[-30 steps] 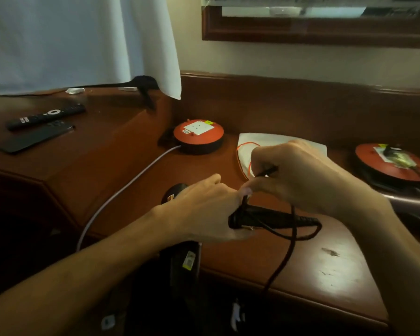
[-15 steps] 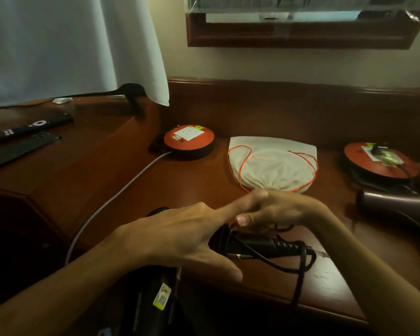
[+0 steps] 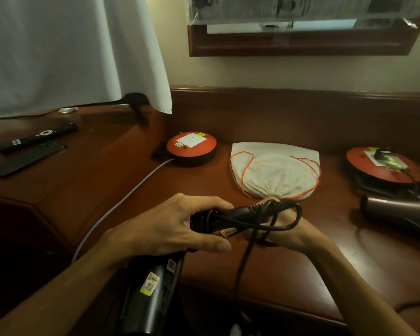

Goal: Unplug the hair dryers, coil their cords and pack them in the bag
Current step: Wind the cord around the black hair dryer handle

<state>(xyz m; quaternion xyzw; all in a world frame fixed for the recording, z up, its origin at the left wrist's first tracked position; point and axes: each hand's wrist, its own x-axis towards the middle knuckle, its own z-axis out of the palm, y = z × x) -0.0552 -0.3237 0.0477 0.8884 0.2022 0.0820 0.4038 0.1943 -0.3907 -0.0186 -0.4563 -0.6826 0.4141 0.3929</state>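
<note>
My left hand grips a black hair dryer where its handle meets the body; the barrel points down past the desk's front edge. Its black cord loops around the handle and trails down off the edge. My right hand is under the handle's end with the cord wrapped over it, fingers mostly hidden. A white drawstring bag with orange string lies flat just beyond my hands. A second, brown hair dryer lies at the right, its cord running to a plug in the right orange socket reel.
An orange socket reel with a white cable sits at the desk's back left of the bag. Two black remotes lie on the raised left section. A white curtain hangs at upper left. A wooden backboard runs behind.
My right hand has dropped from above the handle to beneath its end, carrying the cord around it. The view tilted up, so the bag and second dryer now show fully.
</note>
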